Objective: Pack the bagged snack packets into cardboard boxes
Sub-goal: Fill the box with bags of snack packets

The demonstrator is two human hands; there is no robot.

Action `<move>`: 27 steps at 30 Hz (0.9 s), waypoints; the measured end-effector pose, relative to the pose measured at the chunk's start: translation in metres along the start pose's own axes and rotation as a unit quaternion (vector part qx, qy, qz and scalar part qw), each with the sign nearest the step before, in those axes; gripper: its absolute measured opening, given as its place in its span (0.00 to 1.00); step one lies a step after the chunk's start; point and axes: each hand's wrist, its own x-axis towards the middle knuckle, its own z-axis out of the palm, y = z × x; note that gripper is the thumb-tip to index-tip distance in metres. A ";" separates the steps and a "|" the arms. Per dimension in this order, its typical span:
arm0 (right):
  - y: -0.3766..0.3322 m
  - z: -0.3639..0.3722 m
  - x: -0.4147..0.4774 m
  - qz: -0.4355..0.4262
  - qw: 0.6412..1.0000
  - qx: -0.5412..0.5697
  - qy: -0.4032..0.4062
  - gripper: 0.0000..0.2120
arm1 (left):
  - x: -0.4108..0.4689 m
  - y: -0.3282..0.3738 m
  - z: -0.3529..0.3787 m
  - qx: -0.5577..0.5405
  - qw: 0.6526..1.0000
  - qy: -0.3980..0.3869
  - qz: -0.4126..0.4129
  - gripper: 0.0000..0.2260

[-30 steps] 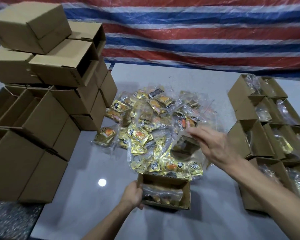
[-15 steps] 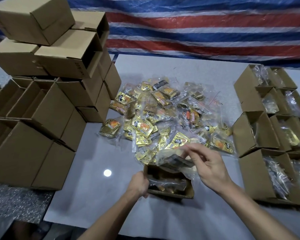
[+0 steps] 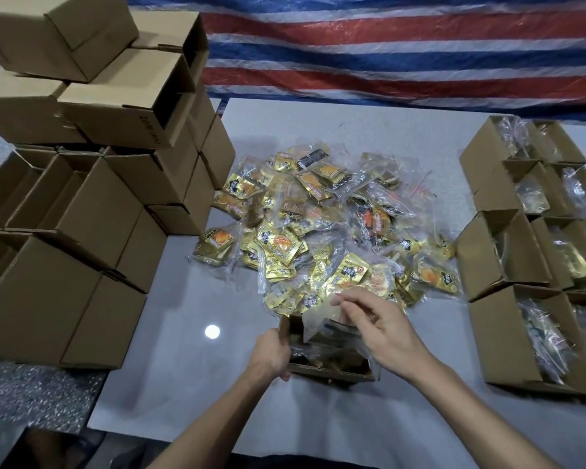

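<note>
Right hand (image 3: 383, 333) pinches the top edge of a clear bag of packets (image 3: 320, 321), fingers curled on the film. The bag is half in: lower end inside the open box (image 3: 335, 375), top edge sticking up above the far rim. Left hand (image 3: 271, 353) grips the box's left wall, fingers hooked over the rim. The box sits on the grey table (image 3: 183, 367), its far side right up against the loose pile of bagged packets (image 3: 335, 238). Risks as we see them: the pinch is on thin slick film only, so it could slip or the bag could fold and spring back out over the rim. There looks to be plastic in the box already, so a hard push may bunch things up, not seat them. The box is light, so if our left grip eases it likely skids or tips. Pile bags touching the box could snag and ride in. The stacked empty boxes (image 3: 92, 211) on the left look loosely piled, top one tilted; well apart from us, but a table bump might shift them. Filled boxes (image 3: 501, 350) on the right are open-topped.
</note>
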 end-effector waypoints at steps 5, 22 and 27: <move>0.003 0.003 0.005 0.007 0.994 -0.092 -0.055 0.09 | 0.003 0.000 -0.001 -0.011 1.000 -0.006 -0.009 0.12; 0.028 0.019 -0.007 0.109 0.987 -0.076 -0.093 0.09 | -0.036 0.016 0.002 -0.052 0.952 0.028 0.299 0.05; 0.048 0.006 -0.028 0.198 0.970 -0.129 -0.065 0.14 | -0.033 0.011 -0.005 -0.083 0.951 0.061 0.291 0.13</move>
